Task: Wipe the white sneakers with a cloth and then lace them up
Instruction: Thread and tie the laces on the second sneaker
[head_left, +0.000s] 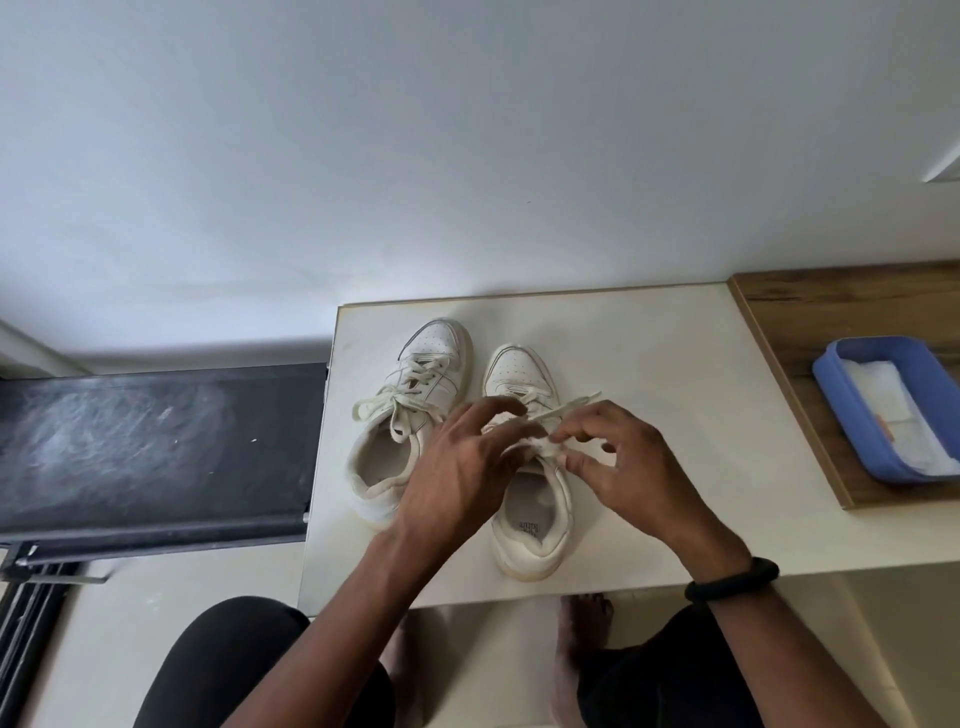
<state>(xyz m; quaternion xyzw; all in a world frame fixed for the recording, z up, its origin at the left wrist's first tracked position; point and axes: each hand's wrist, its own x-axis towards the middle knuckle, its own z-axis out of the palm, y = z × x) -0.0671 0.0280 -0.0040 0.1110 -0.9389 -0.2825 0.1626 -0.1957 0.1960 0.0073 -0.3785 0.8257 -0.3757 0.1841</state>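
Two white sneakers stand side by side on a pale table, toes pointing away from me. The left sneaker is laced, with a loose bow over its tongue. Above the tongue of the right sneaker both my hands work its lace. My left hand pinches the lace near the eyelets. My right hand grips the other strand, whose end sticks out up and to the right. My hands hide the middle of that shoe.
A blue tray holding white cloth sits on a wooden surface at the right. A dark board lies left of the table. My knees and bare feet show below the table's front edge.
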